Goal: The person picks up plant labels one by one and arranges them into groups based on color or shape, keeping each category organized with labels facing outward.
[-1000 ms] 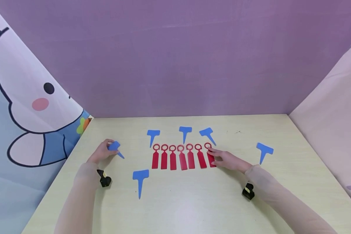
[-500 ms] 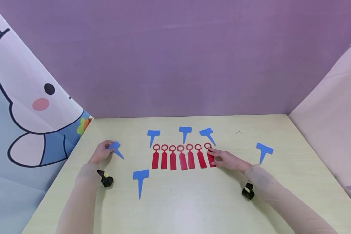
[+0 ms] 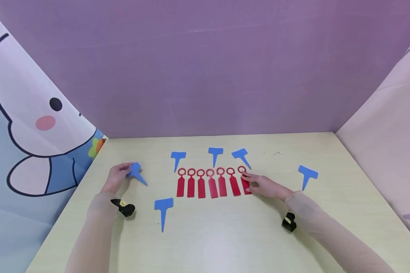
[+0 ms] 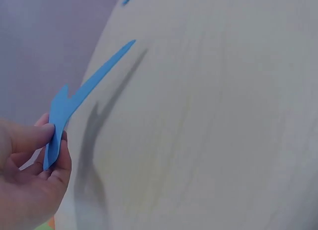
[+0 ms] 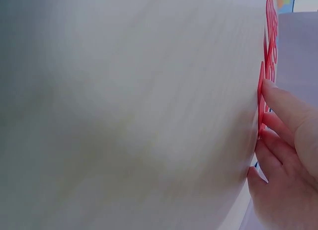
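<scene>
My left hand (image 3: 115, 178) pinches a blue T-shaped plant label (image 4: 60, 111) by its wide head, between thumb and fingers. The label is tilted above the table, its pointed stem aimed away from the palm and its shadow below. In the head view, my right hand (image 3: 269, 187) lies at the right end of a row of red tags, each with a ring at its top. Its extended fingers touch the rightmost red tag (image 3: 245, 184), near the ring, with the thumb at the tag's lower part. In the right wrist view, that hand partly covers the tag.
Several red tags (image 3: 213, 188) lie side by side on the pale table (image 3: 225, 235). Behind them are three blue labels (image 3: 215, 151). Another blue label (image 3: 163, 204) lies at the front left, and one more blue label (image 3: 307, 173) at the right. A purple backdrop (image 3: 205, 76) rises behind the table.
In my left hand the blue label has turned slightly, its tip shifting a little to the right. My right hand stays at the rightmost red tag.
</scene>
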`<state>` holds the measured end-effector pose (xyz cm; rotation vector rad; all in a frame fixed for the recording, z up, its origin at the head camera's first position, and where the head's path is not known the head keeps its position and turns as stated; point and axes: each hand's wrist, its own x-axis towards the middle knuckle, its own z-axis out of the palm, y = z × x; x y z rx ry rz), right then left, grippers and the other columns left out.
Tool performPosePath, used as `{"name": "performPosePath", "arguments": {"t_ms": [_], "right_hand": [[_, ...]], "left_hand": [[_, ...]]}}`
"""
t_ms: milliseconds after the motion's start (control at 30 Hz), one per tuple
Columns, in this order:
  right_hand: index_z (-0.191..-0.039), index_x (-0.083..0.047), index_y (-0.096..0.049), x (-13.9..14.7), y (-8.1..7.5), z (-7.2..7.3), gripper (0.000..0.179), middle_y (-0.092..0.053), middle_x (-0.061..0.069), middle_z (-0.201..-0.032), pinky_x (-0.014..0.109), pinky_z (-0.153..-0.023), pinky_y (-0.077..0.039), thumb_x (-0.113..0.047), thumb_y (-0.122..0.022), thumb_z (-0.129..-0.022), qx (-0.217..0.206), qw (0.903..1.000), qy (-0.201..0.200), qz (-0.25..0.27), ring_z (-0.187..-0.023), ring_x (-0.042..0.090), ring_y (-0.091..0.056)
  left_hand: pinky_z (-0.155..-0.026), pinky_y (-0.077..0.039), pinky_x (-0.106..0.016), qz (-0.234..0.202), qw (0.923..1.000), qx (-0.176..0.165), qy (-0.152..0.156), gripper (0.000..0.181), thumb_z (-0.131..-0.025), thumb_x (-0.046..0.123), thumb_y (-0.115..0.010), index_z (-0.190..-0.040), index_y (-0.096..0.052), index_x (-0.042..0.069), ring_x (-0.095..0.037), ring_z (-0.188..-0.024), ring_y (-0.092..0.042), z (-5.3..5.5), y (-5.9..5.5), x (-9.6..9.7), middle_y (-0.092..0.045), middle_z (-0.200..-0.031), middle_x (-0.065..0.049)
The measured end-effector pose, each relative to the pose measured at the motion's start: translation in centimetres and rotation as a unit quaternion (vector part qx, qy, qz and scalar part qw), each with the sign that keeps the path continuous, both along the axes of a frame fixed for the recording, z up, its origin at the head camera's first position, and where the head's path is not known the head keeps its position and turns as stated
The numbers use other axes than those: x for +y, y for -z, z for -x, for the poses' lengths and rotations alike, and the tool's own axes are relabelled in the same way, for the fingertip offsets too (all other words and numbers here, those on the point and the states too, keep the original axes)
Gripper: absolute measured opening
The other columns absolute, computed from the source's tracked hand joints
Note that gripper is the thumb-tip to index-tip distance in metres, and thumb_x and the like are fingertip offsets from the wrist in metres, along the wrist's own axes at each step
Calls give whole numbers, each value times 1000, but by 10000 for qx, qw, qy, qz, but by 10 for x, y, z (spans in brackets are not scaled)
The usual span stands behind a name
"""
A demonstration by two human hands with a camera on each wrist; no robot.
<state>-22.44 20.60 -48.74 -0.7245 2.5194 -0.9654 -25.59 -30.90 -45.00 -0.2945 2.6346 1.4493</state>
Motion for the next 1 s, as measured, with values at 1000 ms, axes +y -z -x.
{"name": "performPosePath", "arguments": {"t_ms": [1000], "right_hand": [[-132,-2,-39,0,0,0,55,-26,14,-143,34,-89,-43,-15,-61,-83,207,9997,-101,-42,-128,36,-23]], "left_hand": [[-72,-49,-22,-485,9918,-135,1173,39,-87,14,-57,-121,-50,-4,-6,-79,-55,-9,-14,50,-54,-115,-17]]}}
